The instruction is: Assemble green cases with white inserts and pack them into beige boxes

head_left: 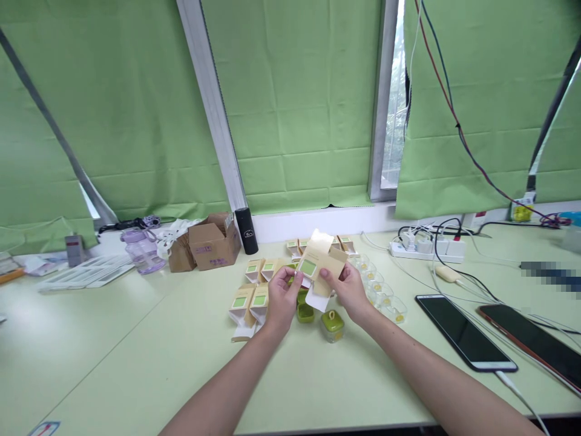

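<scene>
Both hands grip a small tan paper box (323,261) with white flaps standing out at its top and bottom and a green square on its face. My left hand (285,297) pinches its left edge; my right hand (348,290) holds the right side with the thumb on the front. Below it on the table sits a clear little container with a green lid (333,324) and a pale loop on top. Just left of that, green lids (305,312) lie partly hidden behind the box. Several similar tan boxes (240,300) stand beside my left hand.
Clear cups with yellow bits (385,297) stand in rows at right, near a phone (463,333), a second phone (535,339) and a power strip (429,249). Behind are a cardboard box (213,245), a black cylinder (246,231) and a purple bottle (143,251). Cables cross the right side.
</scene>
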`<state>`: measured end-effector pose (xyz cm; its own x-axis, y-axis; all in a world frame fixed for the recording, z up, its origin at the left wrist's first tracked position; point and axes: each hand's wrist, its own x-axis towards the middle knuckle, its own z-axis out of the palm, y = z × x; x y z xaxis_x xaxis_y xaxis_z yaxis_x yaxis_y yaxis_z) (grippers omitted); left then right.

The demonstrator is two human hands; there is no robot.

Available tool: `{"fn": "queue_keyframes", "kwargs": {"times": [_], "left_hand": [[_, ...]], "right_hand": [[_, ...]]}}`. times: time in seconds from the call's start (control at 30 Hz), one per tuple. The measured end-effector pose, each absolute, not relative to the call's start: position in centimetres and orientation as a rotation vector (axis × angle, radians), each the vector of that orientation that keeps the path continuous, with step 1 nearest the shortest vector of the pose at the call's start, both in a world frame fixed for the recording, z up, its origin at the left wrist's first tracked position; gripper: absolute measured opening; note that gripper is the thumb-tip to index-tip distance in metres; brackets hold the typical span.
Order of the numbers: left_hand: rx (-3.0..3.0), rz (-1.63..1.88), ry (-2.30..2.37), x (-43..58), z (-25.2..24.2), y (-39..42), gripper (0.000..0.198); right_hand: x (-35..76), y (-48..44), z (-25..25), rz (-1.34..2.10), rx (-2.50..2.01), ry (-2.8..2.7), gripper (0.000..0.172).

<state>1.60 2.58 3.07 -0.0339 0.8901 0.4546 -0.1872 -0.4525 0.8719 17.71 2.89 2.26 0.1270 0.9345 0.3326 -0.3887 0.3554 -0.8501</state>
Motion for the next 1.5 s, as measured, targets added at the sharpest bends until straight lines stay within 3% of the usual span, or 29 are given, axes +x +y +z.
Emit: {"fn": "queue_keyframes", "kwargs": {"times": [0.17, 0.3, 0.43, 0.53, 0.7, 0.9, 1.3, 1.5], "left_hand": [[1.6, 1.843, 0.788, 1.1, 3.5, 2.4, 0.028], [2.229, 1.952, 0.786, 0.2, 3.1, 2.2, 0.008], [2.657, 1.89, 0.666, -0.6, 2.6, 2.2, 0.023], [2.745, 1.86, 0.613, -0.8, 2.5, 2.4, 0.023], [2.743, 1.832, 0.669, -1.1, 2.2, 2.7, 0.027], [2.695, 1.738, 0.894, -1.4, 2.3, 2.6, 0.016], [2.202, 1.835, 0.968, 0.7, 3.5, 2.0, 0.007], [1.706, 1.8, 1.208, 0.2, 4.9, 5.0, 0.021]], "right_hand": [[17.8, 2.8, 2.6, 1.055, -0.55, -1.11, 0.058], [18.0, 3.2, 2.6, 0.98, -0.659, -1.055, 0.048], [18.3, 3.7, 2.2, 0.925, -0.744, -1.054, 0.045], [18.5, 4.1, 1.4, 0.943, -0.782, -1.019, 0.04], [18.8, 4.3, 0.1, 1.231, -0.662, -0.932, 0.043], [18.7, 3.6, 0.9, 1.302, -0.604, -0.865, 0.042], [18.4, 3.4, 2.3, 1.008, -0.745, -1.068, 0.039], [18.7, 3.4, 2.3, 1.036, -0.775, -1.048, 0.051]]}}
